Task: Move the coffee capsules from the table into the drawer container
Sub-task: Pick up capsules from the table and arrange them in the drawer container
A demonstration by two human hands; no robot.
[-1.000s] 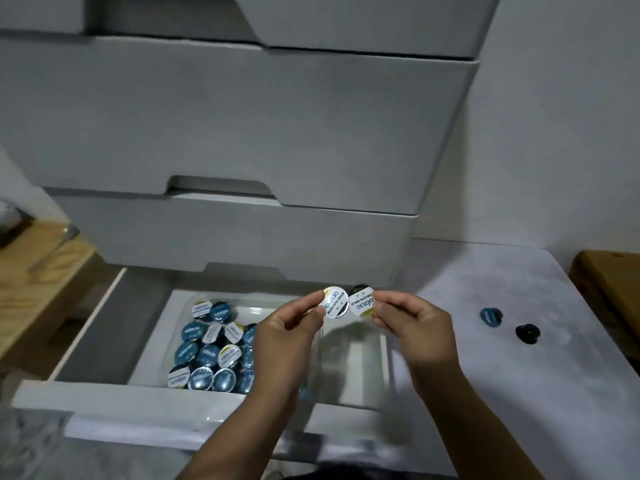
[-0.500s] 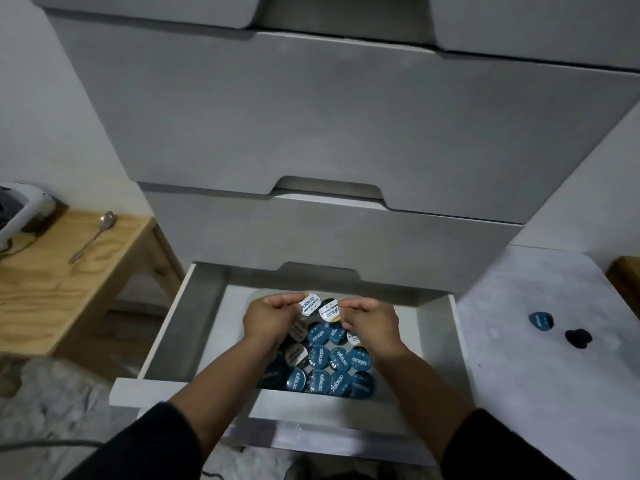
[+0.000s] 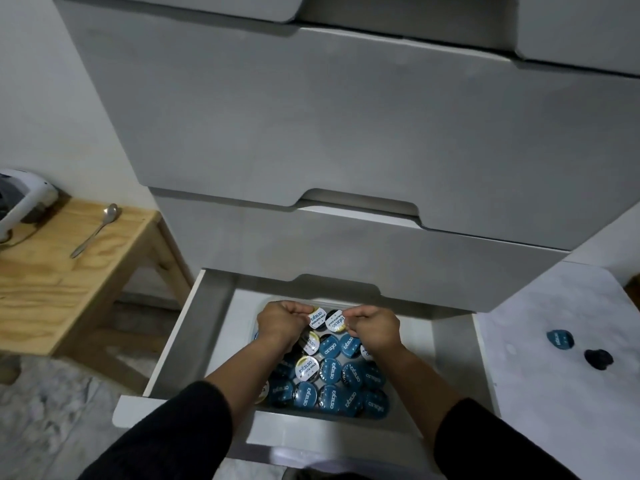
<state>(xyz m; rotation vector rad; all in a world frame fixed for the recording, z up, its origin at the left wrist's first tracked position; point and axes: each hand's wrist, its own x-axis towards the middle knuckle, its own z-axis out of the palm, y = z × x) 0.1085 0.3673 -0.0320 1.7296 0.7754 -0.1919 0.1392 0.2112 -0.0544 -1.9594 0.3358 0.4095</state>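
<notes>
— Hands? 
— Left hand (image 3: 281,324) pinches a white-lidded capsule (image 3: 316,318); right hand (image 3: 374,328) pinches another capsule (image 3: 335,320), both over the drawer container (image 3: 408,372).
— Surroundings? 
— Blue capsule (image 3: 560,339) and dark, possibly overturned capsule (image 3: 598,359) on the table (image 3: 568,403); spoon (image 3: 95,230) on the wooden bench (image 3: 52,282).

the drawers (image 3: 346,133) look like smooth matt grey-white board, painted or laminated. the open drawer (image 3: 180,341) has the same matt finish on its walls. the capsules (image 3: 332,382) carry glossy foil lids, blue or white, that catch the light; two white-lidded ones are pinched in the left hand (image 3: 280,323) and right hand (image 3: 375,329). the sleeves (image 3: 166,438) are matt black cloth. on the left, a bench (image 3: 52,289) of bare pale wood shows rough grain, and on it lies a shiny metal spoon (image 3: 95,230). the tabletop (image 3: 554,410) on the right is smooth and pale with a faint marbled look. a blue capsule (image 3: 560,339) there looks glossy, a black one (image 3: 598,359) dull.
</notes>
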